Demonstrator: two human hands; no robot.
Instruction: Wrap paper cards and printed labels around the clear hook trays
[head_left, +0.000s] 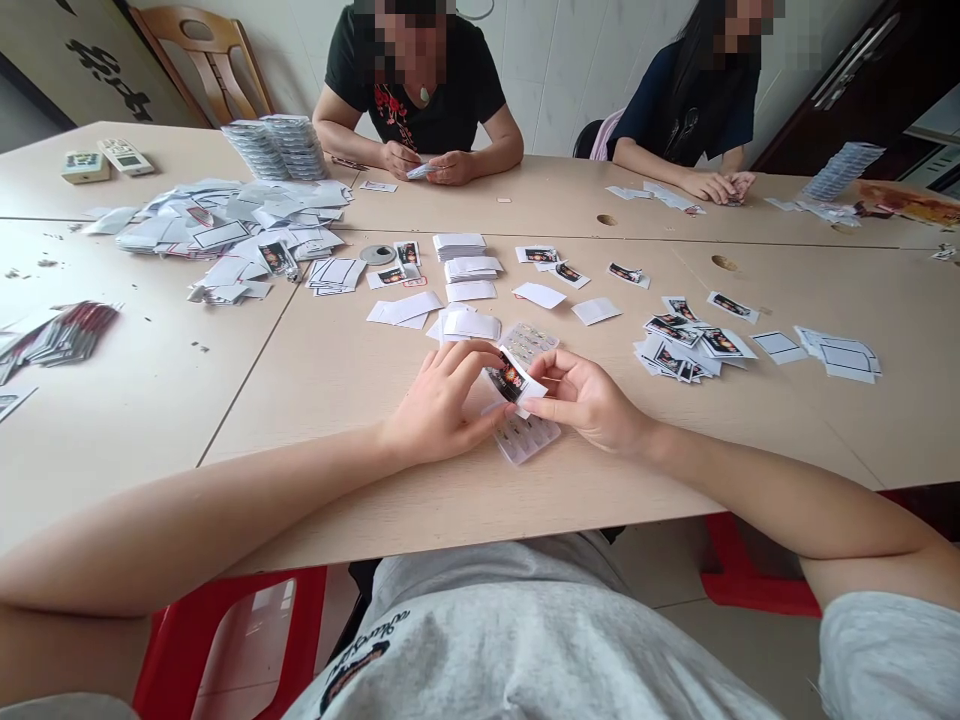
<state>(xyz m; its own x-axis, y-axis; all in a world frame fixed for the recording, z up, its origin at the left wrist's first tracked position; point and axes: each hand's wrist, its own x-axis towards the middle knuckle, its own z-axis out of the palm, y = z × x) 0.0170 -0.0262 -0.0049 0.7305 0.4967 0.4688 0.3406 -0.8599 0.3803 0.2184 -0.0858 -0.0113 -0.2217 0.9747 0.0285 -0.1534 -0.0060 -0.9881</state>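
The left hand (442,400) and right hand (592,400) pinched a black-printed card (511,378) between them, probably to steady it, over a clear plastic tray (531,447).

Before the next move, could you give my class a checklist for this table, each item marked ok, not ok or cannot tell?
1. Card held on both sides: ok; left grip and right grip are both on it.
2. Case fully visible: not ok; the card and the left grip hide part of it.
3. Case contents identified: cannot tell; too small to make out.
4. Picture cards neatly stacked: not ok; they lie in a loose heap right of the case.
5. Co-workers' hands away from the case: ok; the flowered-shirt co-worker and the other co-worker sit across the table.
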